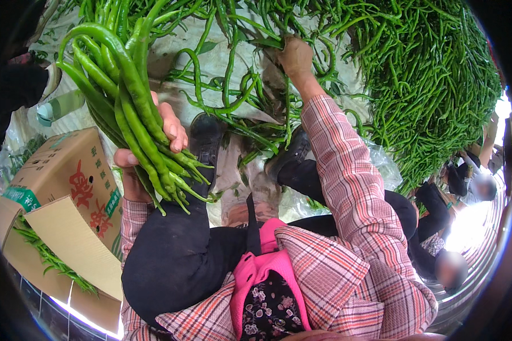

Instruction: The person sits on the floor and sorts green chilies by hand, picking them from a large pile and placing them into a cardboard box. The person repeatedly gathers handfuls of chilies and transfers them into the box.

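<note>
A bunch of long green chili peppers point(132, 98) is gripped in my left hand point(170, 128), with the stems towards me and the curved ends pointing away. Out in front, my right hand point(296, 55) reaches down among loose chili peppers point(226, 85) lying on a pale ground sheet point(247, 30). Its fingers are bent and face away from me, so whether they hold a pepper cannot be told. Leaves lie among the loose peppers near my shoes.
A large heap of green chili peppers point(426, 76) rises at the right. On the left stand an opened cardboard box point(68, 170) with peppers inside and a green bottle point(62, 106). Clear plastic point(382, 164) lies beyond my right knee. Other people sit at the far right.
</note>
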`<action>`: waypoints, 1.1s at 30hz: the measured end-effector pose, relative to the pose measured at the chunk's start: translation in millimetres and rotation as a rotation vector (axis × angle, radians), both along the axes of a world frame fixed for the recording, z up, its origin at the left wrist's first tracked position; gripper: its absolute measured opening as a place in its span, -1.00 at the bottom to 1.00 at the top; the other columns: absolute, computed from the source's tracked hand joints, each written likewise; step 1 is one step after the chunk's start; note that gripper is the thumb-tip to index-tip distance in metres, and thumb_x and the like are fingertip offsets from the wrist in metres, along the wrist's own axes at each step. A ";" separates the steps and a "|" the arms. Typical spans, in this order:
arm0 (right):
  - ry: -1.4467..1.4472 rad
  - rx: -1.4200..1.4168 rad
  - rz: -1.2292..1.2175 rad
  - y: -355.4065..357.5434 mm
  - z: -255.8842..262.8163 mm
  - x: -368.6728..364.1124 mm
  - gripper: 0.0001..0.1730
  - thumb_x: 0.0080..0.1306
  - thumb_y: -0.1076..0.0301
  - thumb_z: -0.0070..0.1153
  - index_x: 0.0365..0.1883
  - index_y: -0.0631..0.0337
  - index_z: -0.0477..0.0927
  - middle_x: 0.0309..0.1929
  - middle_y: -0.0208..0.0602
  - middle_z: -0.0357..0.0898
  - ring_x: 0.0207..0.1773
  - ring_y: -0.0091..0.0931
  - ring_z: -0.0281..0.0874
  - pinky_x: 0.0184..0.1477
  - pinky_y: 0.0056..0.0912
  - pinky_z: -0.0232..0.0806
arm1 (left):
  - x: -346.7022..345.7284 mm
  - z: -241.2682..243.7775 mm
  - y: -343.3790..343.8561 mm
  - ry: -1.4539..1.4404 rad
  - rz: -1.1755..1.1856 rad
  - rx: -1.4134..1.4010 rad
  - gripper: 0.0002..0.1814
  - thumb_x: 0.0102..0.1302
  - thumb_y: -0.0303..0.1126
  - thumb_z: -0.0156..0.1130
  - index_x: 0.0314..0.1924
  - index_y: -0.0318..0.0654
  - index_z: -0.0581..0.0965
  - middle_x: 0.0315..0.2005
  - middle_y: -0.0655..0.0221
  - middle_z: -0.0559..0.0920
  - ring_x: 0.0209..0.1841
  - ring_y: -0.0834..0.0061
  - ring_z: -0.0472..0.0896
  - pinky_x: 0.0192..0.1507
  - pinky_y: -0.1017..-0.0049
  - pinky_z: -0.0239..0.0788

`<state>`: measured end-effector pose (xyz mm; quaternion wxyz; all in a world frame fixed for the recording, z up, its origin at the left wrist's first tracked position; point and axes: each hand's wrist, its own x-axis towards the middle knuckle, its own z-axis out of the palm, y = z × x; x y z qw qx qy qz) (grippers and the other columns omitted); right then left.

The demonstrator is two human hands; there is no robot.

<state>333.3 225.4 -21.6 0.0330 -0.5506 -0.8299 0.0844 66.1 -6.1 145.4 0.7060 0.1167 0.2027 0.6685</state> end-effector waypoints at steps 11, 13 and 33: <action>0.479 -0.031 -0.045 32.2 -17.7 26.9 -0.73 0.04 0.30 0.37 -0.40 0.29 0.60 -0.53 -0.17 0.60 -0.46 -0.30 0.59 -0.42 -0.27 0.40 | -0.3 -8.3 2.5 -0.025 -0.002 0.044 -0.08 -0.16 -0.12 0.38 0.22 -0.23 0.19 -0.26 0.22 0.45 -0.27 0.33 0.52 -0.06 0.33 0.36; 0.820 -0.462 -0.230 37.1 17.2 18.8 -0.77 0.06 0.35 0.36 -0.44 0.31 0.59 -0.57 -0.30 0.57 -0.52 -0.43 0.54 -0.45 -0.37 0.37 | -4.0 -10.8 -3.8 -0.003 0.026 0.050 -0.08 -0.16 -0.12 0.38 0.22 -0.23 0.19 -0.27 0.23 0.45 -0.28 0.35 0.52 -0.07 0.34 0.36; 0.653 -1.014 -0.393 -67.3 160.5 77.0 -0.65 0.01 0.36 0.28 -0.18 0.21 0.66 -0.51 -0.51 0.54 -0.56 -0.70 0.32 -0.49 -0.68 0.14 | 10.9 -3.8 5.7 -0.020 0.053 0.262 -0.04 0.01 -0.08 0.30 0.38 -0.24 0.13 -0.12 0.21 0.45 -0.19 0.41 0.48 -0.02 0.39 0.31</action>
